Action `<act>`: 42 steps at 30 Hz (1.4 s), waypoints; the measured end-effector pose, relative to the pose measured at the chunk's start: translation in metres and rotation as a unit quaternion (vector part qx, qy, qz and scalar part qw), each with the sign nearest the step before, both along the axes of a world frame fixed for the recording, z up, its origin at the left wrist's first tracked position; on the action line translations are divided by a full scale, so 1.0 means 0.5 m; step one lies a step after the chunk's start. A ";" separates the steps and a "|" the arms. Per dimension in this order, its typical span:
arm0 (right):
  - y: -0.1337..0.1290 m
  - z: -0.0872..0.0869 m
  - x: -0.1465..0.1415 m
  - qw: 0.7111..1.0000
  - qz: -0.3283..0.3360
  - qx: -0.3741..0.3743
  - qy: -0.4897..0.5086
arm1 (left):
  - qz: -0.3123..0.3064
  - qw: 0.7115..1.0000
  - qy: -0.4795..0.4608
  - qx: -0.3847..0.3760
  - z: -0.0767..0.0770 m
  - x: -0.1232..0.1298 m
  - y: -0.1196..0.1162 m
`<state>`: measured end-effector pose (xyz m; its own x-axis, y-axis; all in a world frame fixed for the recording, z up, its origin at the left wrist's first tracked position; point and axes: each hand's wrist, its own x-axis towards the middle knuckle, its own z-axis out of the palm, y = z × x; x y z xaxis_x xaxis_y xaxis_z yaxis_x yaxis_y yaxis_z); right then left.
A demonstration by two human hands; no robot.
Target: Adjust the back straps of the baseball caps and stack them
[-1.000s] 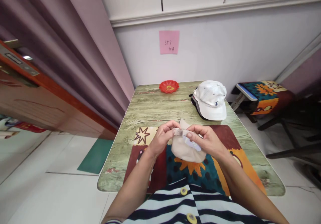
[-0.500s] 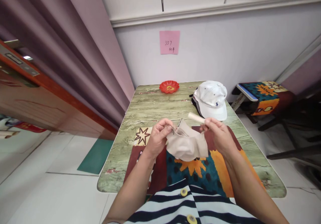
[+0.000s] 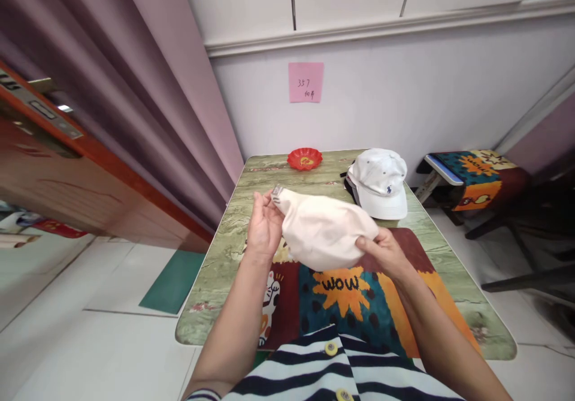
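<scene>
A cream cloth item [image 3: 327, 230], which looks like a cap, is stretched between my two hands above the patterned mat [image 3: 344, 311]. My right hand [image 3: 384, 250] pinches its right end, thumb on top. At the other end, near a small tag and dark stripes, my left hand [image 3: 266, 224] has its palm turned up and its fingertips behind the cloth's edge. Behind my right hand, a white cap [image 3: 381, 182] with a small dark logo rests on darker caps at the table's right side.
The wood-patterned table [image 3: 211, 281] carries a red scalloped dish [image 3: 305, 159] at its back edge. A pink note [image 3: 306, 82] is on the wall. An orange-brown door [image 3: 103, 179] and curtain stand left; a stool [image 3: 476, 176] with a patterned cover is right.
The cream cloth has been turned over and spread out, its smooth outer side now showing. My left hand has moved left and up, palm opening upward. My right hand is slightly lower.
</scene>
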<state>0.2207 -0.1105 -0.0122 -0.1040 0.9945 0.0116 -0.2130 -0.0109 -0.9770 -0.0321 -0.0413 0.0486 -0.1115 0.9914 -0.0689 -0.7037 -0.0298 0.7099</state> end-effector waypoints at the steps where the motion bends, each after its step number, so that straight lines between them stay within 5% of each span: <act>1: 0.004 0.004 -0.006 0.997 -0.056 -0.005 0.052 | -0.006 0.999 0.030 0.008 -0.012 -0.009 -0.001; 5: 0.023 0.005 -0.025 0.964 -0.169 -0.032 0.201 | -0.113 0.982 0.131 -0.080 -0.090 -0.038 -0.047; 8: 0.036 -0.024 -0.030 0.951 -0.189 -0.072 0.235 | -0.258 0.948 0.103 -0.153 -0.156 -0.043 -0.120; 10: 0.043 -0.053 -0.032 0.942 -0.196 -0.114 0.249 | -0.288 0.941 0.060 -0.169 -0.188 -0.035 -0.165; 15: 0.044 -0.092 -0.046 0.940 -0.115 -0.175 0.269 | -0.146 0.965 0.015 -0.219 -0.195 -0.019 -0.175; 20: 0.025 -0.082 -0.045 0.938 0.000 -0.229 0.259 | -0.023 0.993 0.022 -0.114 -0.127 -0.077 -0.051; 23: 0.015 -0.082 -0.032 0.939 0.027 -0.238 0.247 | 0.076 0.992 0.023 -0.096 -0.113 -0.142 0.009; 28: 0.008 -0.093 -0.019 0.939 0.023 -0.248 0.239 | 0.221 0.950 0.050 -0.214 -0.188 -0.258 0.015; 32: 0.008 -0.099 -0.013 0.938 0.023 -0.260 0.228 | 0.253 0.928 0.061 -0.268 -0.247 -0.330 -0.018; 37: 0.027 -0.111 0.014 0.939 -0.005 -0.269 0.216 | 0.253 0.919 0.085 -0.290 -0.267 -0.372 -0.029; 42: 0.058 -0.140 0.089 0.934 -0.146 -0.280 0.170 | 0.272 0.908 0.115 -0.297 -0.279 -0.372 -0.020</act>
<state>0.2652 -0.0817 -0.0823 0.0873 0.8405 -0.5347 -0.5829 -0.3922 -0.7116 -0.2183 -0.0512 -0.0909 -0.6525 0.5813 -0.4860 -0.5305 0.1075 0.8408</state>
